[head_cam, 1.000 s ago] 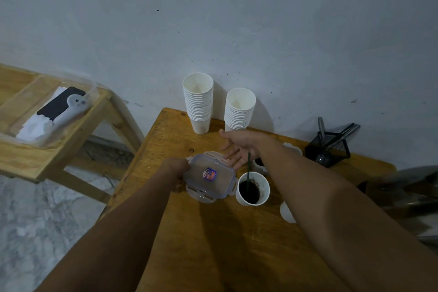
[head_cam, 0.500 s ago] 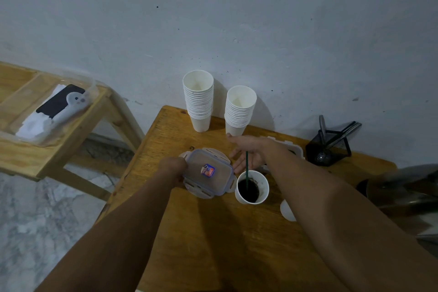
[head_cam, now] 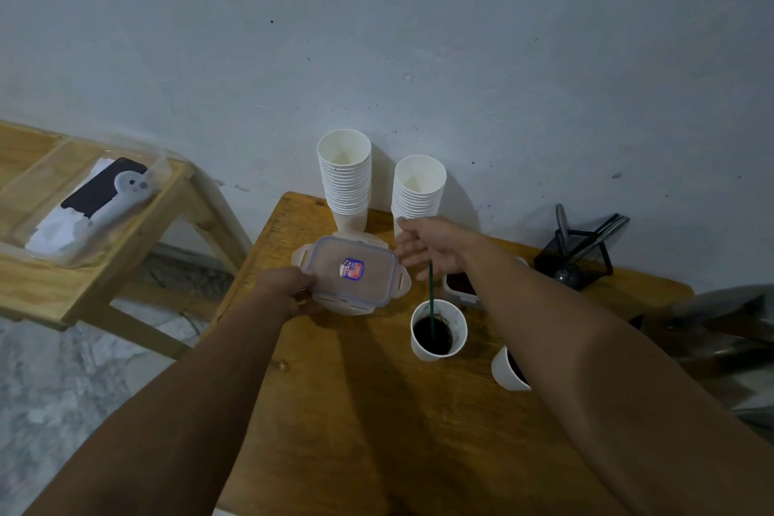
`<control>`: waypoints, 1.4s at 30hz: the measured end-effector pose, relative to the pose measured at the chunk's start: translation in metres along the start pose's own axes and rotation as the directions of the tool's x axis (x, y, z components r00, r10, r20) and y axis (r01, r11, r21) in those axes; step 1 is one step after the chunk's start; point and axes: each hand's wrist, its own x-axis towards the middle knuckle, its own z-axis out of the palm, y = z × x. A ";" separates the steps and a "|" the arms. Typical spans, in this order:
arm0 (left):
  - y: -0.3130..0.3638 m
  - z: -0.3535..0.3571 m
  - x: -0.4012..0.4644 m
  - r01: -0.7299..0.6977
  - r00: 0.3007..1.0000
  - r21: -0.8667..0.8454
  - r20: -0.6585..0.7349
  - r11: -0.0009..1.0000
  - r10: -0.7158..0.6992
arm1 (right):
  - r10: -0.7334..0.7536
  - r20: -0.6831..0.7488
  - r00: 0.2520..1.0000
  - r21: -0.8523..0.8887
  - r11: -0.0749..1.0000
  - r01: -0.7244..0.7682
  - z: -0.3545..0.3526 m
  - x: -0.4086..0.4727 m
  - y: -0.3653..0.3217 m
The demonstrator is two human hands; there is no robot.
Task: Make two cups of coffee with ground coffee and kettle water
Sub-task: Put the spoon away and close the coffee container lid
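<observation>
On lid: red-blue sticker, text unreadable; left hand holding.

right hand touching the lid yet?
Apart. In the head view, bare table shows between the right hand fingertips and the clear lid's right edge; only the left hand grips that lid.

Two bare forearms reach in from the lower corners, with no sleeves visible up to the frame edge. The left hand and right hand wear no gloves, rings, watch or wristband. Fingers look slim; nails are too small to make out.
</observation>
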 end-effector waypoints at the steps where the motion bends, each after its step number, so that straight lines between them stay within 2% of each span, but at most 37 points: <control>1: 0.002 -0.001 -0.002 0.006 1.000 -0.024 0.020 1.000 -0.006 | -0.035 -0.026 0.999 0.001 0.999 0.035 -0.002 -0.002 -0.002; 5: 0.010 0.002 -0.015 0.041 0.993 -0.085 0.110 0.996 -0.032 | -0.143 -0.074 0.987 -0.013 0.990 0.143 -0.009 -0.016 -0.008; 10: 0.019 0.004 -0.036 0.118 0.959 -0.140 0.272 0.983 -0.076 | -0.266 -0.115 0.957 0.071 0.959 0.275 -0.018 -0.040 -0.012; 14: 0.029 0.008 -0.050 0.081 0.924 -0.131 0.381 0.988 -0.025 | -0.299 -0.194 0.934 0.138 0.935 0.328 -0.030 -0.057 -0.014; 17: 0.040 0.015 -0.061 -0.009 0.897 -0.122 0.437 0.993 0.062 | -0.304 -0.254 0.918 0.132 0.930 0.344 -0.044 -0.074 -0.015; 21: 0.055 0.032 -0.074 -0.146 0.880 -0.100 0.441 0.984 0.175 | -0.303 -0.315 0.899 0.202 0.905 0.375 -0.064 -0.095 -0.012; 25: 0.065 0.060 -0.087 -0.284 0.890 0.049 0.385 0.958 0.244 | -0.287 -0.372 0.883 0.243 0.888 0.391 -0.089 -0.110 0.000; 28: 0.067 0.086 -0.093 -0.381 0.878 0.160 0.371 0.911 0.302 | -0.260 -0.430 0.864 0.209 0.903 0.375 -0.105 -0.115 0.016; 33: 0.062 0.126 -0.096 -0.453 0.843 0.268 0.438 0.850 0.312 | -0.198 -0.544 0.815 0.197 0.914 0.354 -0.132 -0.114 0.048; 39: 0.058 0.154 -0.084 -0.495 0.838 0.356 0.435 0.792 0.329 | -0.143 -0.596 0.790 0.169 0.940 0.298 -0.146 -0.110 0.072; 42: 0.056 0.161 -0.077 -0.496 0.843 0.380 0.427 0.780 0.328 | -0.144 -0.644 0.751 0.162 0.934 0.317 -0.147 -0.104 0.081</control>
